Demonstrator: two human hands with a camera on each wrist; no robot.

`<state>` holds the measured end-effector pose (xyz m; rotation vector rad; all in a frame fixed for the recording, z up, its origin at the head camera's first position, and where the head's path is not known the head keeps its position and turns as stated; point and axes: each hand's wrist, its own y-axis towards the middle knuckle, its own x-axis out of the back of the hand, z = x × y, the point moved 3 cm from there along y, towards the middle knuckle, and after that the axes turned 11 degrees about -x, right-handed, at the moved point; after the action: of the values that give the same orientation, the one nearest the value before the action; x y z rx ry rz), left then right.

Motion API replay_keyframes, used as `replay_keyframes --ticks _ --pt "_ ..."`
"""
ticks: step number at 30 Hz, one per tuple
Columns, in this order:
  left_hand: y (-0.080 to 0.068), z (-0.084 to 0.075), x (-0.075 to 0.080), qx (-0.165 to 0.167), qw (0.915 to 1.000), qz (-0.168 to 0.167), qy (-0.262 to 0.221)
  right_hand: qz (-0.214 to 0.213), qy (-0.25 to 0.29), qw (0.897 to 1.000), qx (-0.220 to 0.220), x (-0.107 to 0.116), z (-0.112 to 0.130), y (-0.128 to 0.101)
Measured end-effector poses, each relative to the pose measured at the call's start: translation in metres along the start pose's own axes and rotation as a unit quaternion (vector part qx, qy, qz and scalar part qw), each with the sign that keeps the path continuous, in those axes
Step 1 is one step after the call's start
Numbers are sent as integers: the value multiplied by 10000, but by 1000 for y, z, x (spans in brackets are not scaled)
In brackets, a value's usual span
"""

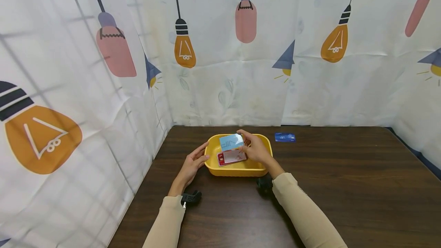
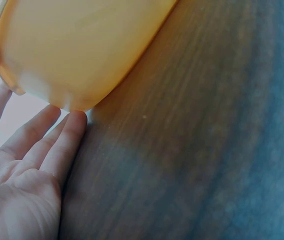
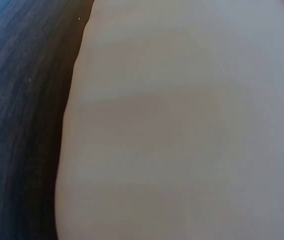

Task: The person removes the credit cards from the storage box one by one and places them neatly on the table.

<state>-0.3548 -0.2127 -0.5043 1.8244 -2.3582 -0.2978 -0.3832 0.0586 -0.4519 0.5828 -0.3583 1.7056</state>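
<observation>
In the head view, a yellow plastic basin (image 1: 237,172) stands on the table. My right hand (image 1: 256,149) reaches over it and pinches a light blue card (image 1: 230,142) by its right side. Below that card, a red and white card (image 1: 231,158) lies in the basin, partly covered, with another edge showing under it. My left hand (image 1: 191,165) touches the basin's left end with fairly straight fingers. The left wrist view shows its fingertips (image 2: 74,122) against the outer wall of the basin (image 2: 87,50). A pale surface, apparently the sleeve, fills most of the right wrist view.
A dark blue card (image 1: 285,137) lies on the brown wooden table (image 1: 344,186), right of the basin near the back edge. Patterned white curtains (image 1: 213,87) hang behind and at the left. A black wrist strap (image 1: 191,197) is on the left wrist.
</observation>
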Motion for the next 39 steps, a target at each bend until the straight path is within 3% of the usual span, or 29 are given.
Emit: replay_keyframes --ticks 11,18,39 --pt "-1 -2 0 -20 10000 69 -28 -328 624 9969 339 7 1 0" --pt "-1 -1 -1 -60 9999 58 -93 -547 482 9961 496 24 -3 -6" --pt "-2 -3 -1 -68 9999 75 3 -815 445 9957 -17 81 -45 -38"
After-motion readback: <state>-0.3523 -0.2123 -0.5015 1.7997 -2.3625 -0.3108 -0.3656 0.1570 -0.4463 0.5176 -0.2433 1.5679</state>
